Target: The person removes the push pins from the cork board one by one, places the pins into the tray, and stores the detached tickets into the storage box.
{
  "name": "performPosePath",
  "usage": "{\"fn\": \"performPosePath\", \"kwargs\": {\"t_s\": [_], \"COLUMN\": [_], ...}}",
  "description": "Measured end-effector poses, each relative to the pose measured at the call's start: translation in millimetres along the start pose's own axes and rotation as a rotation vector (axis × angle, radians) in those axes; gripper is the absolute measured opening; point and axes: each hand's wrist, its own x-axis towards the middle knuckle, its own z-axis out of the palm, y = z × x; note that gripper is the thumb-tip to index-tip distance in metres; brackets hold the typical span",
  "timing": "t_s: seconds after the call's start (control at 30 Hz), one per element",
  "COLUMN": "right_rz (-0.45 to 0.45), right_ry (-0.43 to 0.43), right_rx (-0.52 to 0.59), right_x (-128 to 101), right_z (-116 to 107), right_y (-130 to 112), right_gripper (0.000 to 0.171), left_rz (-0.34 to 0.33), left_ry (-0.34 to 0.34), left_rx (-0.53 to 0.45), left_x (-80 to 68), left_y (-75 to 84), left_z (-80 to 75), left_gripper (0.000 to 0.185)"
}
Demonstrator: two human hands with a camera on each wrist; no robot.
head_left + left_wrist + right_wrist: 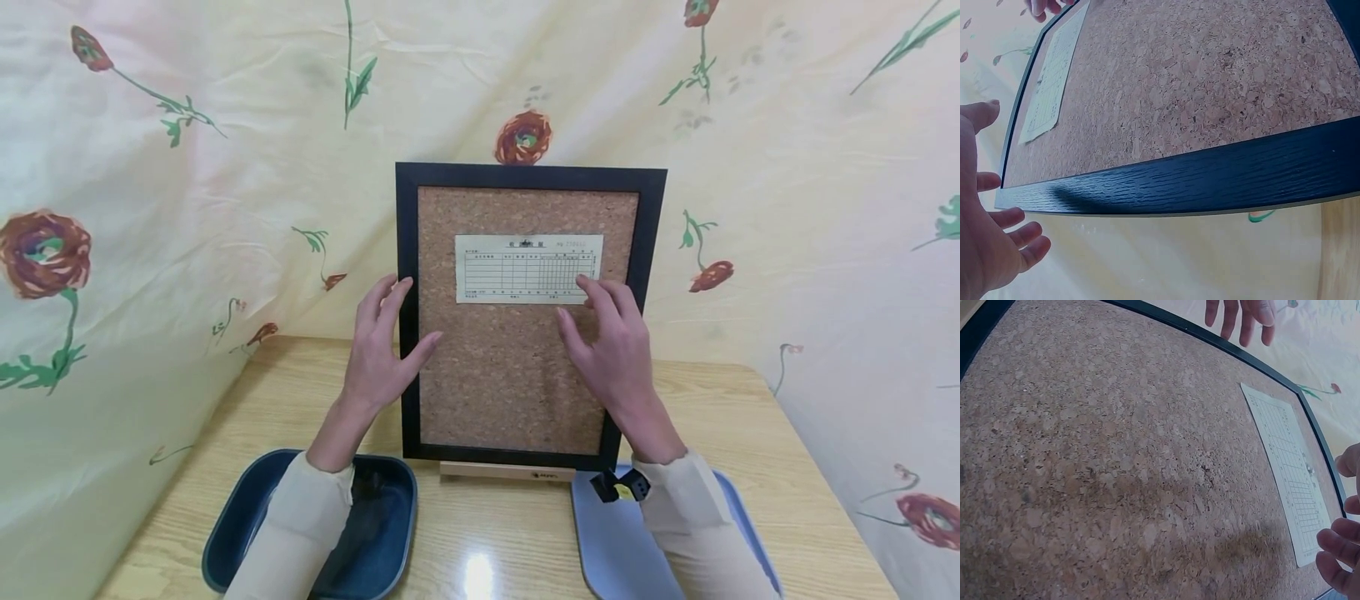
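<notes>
A cork board point(510, 375) in a black frame point(408, 333) stands upright on a small wooden stand point(506, 472). A printed paper form point(525, 267) is fixed to its upper half. My left hand point(378, 346) is open beside the frame's left edge, with the thumb reaching over the cork. My right hand point(611, 350) is open in front of the board, its fingertips at the form's lower right corner; contact is unclear. The left wrist view shows the left hand point(991, 250) apart from the frame point(1210, 181). The right wrist view shows fingers point(1341, 550) beside the form point(1288, 469).
A dark blue tray point(390, 517) lies on the wooden table point(487, 542) under my left forearm. A light blue tray point(607, 542) lies under my right forearm. A flowered cloth point(187, 208) hangs behind and at both sides.
</notes>
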Motion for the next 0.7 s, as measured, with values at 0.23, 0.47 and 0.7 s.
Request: {"fn": "performPosePath", "kwargs": {"t_s": [0.23,0.47,0.7], "right_rz": [-0.006,-0.027,-0.028], "right_ry": [-0.001,0.016,0.008], "right_rx": [0.014,0.020,0.022], "right_x": [6,12,16], "right_z": [4,8,11], "right_y": [-2,-4,-6], "right_gripper": [0.043,0.044,0.043], "left_rz": [0.023,0.028,0.049], "left_ry": [0.031,0.047,0.064], "left_rx": [0.001,-0.016,-0.023], "left_x": [4.9,10.6,13.8], "left_y": [0.2,0.1,-2.8], "left_z": [2.7,7.1,9.1], "left_gripper": [0.070,0.067,0.067]}}
